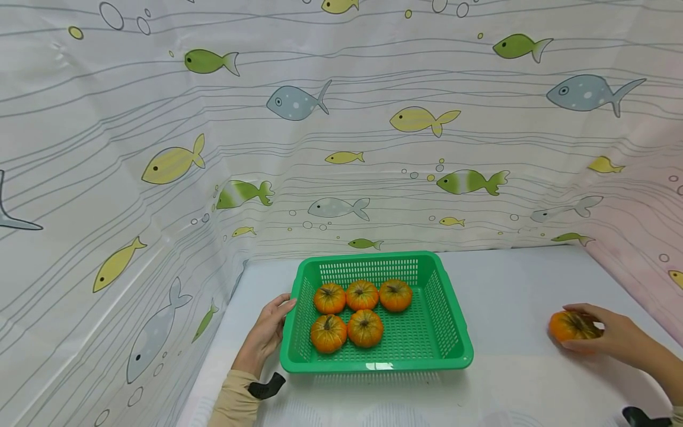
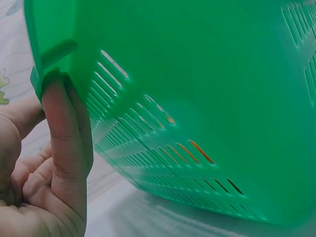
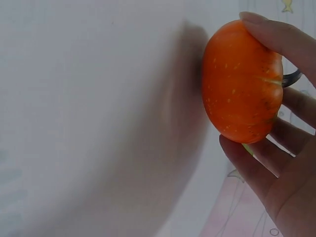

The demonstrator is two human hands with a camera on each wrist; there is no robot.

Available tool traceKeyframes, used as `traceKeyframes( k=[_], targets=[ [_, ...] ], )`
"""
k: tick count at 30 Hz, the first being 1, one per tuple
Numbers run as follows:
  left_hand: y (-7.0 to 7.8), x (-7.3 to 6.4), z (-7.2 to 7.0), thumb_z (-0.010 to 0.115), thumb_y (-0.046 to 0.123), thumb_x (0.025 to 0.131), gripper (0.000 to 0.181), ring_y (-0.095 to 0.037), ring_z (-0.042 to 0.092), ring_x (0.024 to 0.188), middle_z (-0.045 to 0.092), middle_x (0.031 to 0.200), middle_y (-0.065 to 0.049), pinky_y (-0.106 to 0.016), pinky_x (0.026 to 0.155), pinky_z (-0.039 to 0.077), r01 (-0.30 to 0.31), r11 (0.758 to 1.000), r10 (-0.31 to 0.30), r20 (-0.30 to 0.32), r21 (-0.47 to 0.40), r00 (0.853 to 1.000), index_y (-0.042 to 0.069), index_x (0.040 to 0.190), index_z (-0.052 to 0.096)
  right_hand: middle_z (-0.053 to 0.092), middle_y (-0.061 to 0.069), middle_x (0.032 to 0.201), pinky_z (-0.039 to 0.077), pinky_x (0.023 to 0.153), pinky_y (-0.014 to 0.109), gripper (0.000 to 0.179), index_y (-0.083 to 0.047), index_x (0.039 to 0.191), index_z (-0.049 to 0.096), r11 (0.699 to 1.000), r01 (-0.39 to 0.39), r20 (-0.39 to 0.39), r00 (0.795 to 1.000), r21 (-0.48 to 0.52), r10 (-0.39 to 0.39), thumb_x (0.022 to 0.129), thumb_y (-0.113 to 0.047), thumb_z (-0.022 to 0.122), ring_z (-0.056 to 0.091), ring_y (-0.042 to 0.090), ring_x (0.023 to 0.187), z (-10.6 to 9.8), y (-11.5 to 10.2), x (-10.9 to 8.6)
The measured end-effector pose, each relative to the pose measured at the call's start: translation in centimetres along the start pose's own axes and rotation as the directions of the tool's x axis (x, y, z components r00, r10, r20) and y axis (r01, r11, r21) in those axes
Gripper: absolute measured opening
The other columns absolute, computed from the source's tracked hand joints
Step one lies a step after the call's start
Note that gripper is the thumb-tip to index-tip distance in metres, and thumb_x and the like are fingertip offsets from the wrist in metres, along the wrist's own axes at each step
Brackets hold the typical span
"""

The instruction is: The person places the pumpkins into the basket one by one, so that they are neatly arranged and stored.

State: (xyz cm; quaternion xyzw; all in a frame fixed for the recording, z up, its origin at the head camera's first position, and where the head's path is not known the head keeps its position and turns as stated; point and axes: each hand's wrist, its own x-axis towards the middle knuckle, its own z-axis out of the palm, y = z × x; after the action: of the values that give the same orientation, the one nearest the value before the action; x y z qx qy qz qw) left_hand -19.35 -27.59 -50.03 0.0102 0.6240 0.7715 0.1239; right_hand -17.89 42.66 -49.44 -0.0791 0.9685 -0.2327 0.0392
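Observation:
A green plastic basket stands on the table, with several small orange pumpkins in its left and middle part. At the basket's left rim is my left hand; in the left wrist view its fingers reach up under the rim from outside, with the thumb at the rim's other side. Well to the right of the basket, my right hand holds another small pumpkin between thumb and fingertips. This pumpkin is orange with a green-brown top and a dark curved stem, and it is close over the white tabletop.
A white table carries the basket. Behind it and along both sides hangs a white sheet printed with fish and wavy lines. Bare basket floor shows to the right of the pumpkins inside.

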Motion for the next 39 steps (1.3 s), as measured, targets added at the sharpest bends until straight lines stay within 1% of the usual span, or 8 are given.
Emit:
traceKeyframes(
  k=[5, 8, 10, 13, 16, 26, 32, 39],
  targets=[
    [0.1, 0.0, 0.0, 0.054, 0.024, 0.109, 0.041, -0.012, 0.077, 0.098, 0.076, 0.115, -0.003, -0.031, 0.087, 0.065, 0.007, 1.000, -0.007, 0.001, -0.002, 1.000, 0.001, 0.141, 0.040, 0.056, 0.038, 0.135, 0.057, 0.083, 0.069, 0.079, 0.004, 0.139, 0.056, 1.000, 0.021, -0.001, 1.000, 0.006, -0.021, 0.081, -0.039, 0.088, 0.057, 0.057, 0.112, 0.1, -0.6, 0.3],
    [0.1, 0.1, 0.0, 0.054, 0.024, 0.109, 0.041, -0.012, 0.077, 0.098, 0.076, 0.114, -0.003, -0.031, 0.087, 0.065, 0.013, 1.000, -0.013, -0.006, -0.001, 1.000, 0.001, 0.141, 0.040, 0.058, 0.036, 0.135, 0.061, 0.082, 0.062, 0.079, 0.004, 0.139, 0.056, 0.999, 0.034, 0.005, 0.999, 0.013, -0.034, 0.081, -0.038, 0.088, 0.060, 0.047, 0.110, 0.1, -1.0, 0.6],
    [0.1, 0.1, 0.0, 0.054, 0.025, 0.109, 0.041, -0.012, 0.077, 0.098, 0.076, 0.115, -0.003, -0.031, 0.087, 0.065, 0.015, 1.000, -0.015, -0.010, 0.002, 1.000, 0.001, 0.141, 0.040, 0.060, 0.032, 0.135, 0.064, 0.082, 0.047, 0.078, 0.001, 0.140, 0.057, 0.999, 0.041, 0.009, 0.999, 0.014, -0.041, 0.081, -0.039, 0.088, 0.063, 0.024, 0.109, 0.0, -1.3, 0.7],
    [0.1, 0.0, 0.0, 0.054, 0.025, 0.109, 0.042, -0.013, 0.077, 0.099, 0.076, 0.115, -0.003, -0.032, 0.088, 0.065, 0.017, 1.000, -0.016, -0.011, 0.002, 1.000, 0.002, 0.141, 0.040, 0.062, 0.028, 0.134, 0.059, 0.076, 0.022, 0.076, -0.001, 0.140, 0.059, 0.998, 0.059, 0.023, 0.998, 0.021, -0.060, 0.081, -0.038, 0.089, 0.049, -0.012, 0.101, -0.2, -1.8, 0.9],
    [0.2, 0.0, 0.1, 0.054, 0.025, 0.109, 0.042, -0.013, 0.077, 0.099, 0.076, 0.115, -0.003, -0.032, 0.088, 0.065, 0.017, 1.000, -0.017, -0.012, 0.002, 1.000, 0.002, 0.141, 0.041, 0.065, 0.025, 0.132, 0.053, 0.073, 0.011, 0.074, -0.003, 0.138, 0.060, 0.995, 0.099, 0.023, 0.995, 0.032, -0.100, 0.079, -0.037, 0.090, 0.035, -0.026, 0.095, -0.3, -2.5, 1.1],
    [0.2, 0.0, 0.1, 0.055, 0.026, 0.109, 0.042, -0.013, 0.077, 0.100, 0.076, 0.115, -0.003, -0.031, 0.088, 0.065, 0.021, 1.000, -0.021, -0.008, -0.005, 1.000, 0.002, 0.141, 0.041, 0.070, 0.015, 0.125, 0.058, 0.076, 0.015, 0.070, -0.006, 0.133, 0.065, 0.974, 0.222, -0.012, 0.975, 0.043, -0.221, 0.075, -0.036, 0.093, 0.048, -0.018, 0.099, -0.4, -5.6, 2.0],
    [0.2, 0.1, 0.0, 0.055, 0.027, 0.109, 0.041, -0.013, 0.077, 0.100, 0.076, 0.114, -0.003, -0.030, 0.088, 0.065, 0.023, 1.000, -0.023, -0.010, -0.009, 1.000, 0.003, 0.139, 0.042, 0.070, 0.010, 0.126, 0.060, 0.079, 0.020, 0.071, -0.010, 0.133, 0.065, 0.970, 0.239, 0.007, 0.971, 0.031, -0.239, 0.075, -0.041, 0.092, 0.049, -0.015, 0.102, -0.6, -7.9, 2.5],
    [0.1, 0.1, 0.0, 0.054, 0.026, 0.109, 0.037, -0.011, 0.077, 0.097, 0.077, 0.112, -0.001, -0.029, 0.086, 0.065, 0.019, 1.000, -0.019, -0.006, -0.011, 1.000, 0.004, 0.137, 0.044, 0.071, 0.006, 0.127, 0.058, 0.079, 0.017, 0.070, -0.013, 0.132, 0.066, 0.957, 0.288, 0.009, 0.957, 0.030, -0.288, 0.074, -0.042, 0.093, 0.052, -0.010, 0.106, -1.1, -10.4, 3.1]
  ],
)
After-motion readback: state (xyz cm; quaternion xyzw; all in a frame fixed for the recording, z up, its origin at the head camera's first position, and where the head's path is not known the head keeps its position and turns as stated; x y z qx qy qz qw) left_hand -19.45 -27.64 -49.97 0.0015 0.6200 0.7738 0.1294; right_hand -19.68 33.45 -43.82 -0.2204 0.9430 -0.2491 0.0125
